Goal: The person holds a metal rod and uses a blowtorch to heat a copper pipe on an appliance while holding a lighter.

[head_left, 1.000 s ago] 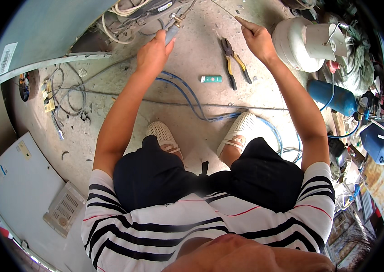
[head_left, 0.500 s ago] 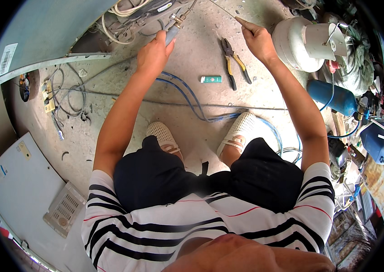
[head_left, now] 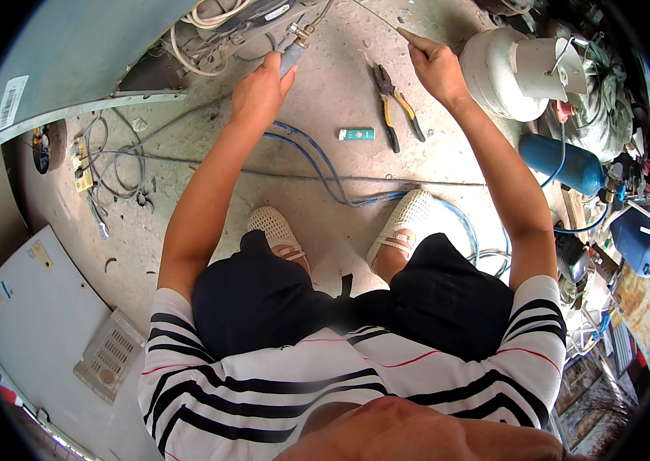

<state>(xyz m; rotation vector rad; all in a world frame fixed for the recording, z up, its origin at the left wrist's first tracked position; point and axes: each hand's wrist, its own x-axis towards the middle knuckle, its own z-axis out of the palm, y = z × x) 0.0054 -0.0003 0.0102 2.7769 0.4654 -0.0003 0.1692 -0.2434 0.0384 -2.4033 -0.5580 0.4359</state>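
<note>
My left hand (head_left: 259, 92) is closed round the grey handle of a gas torch (head_left: 292, 55) with brass valves. The torch's thin neck runs up past the top edge, so its tip is out of view. Twin blue hoses (head_left: 302, 142) come out below that hand and curve across the floor. Between finger and thumb, my right hand (head_left: 437, 71) pinches a thin metal rod (head_left: 375, 15), which slants up and left out of the picture. On the concrete between my arms lie pliers (head_left: 389, 104) with yellow and black handles, their jaws pointing away, and a small green and white lighter (head_left: 356, 134).
A white gas cylinder (head_left: 492, 75) stands right of my right hand, with a blue cylinder (head_left: 563, 164) lying nearer. At upper left is a large grey metal cabinet (head_left: 71, 54) with coiled cables beside it. A grey cable (head_left: 302, 177) crosses the floor before my shoes.
</note>
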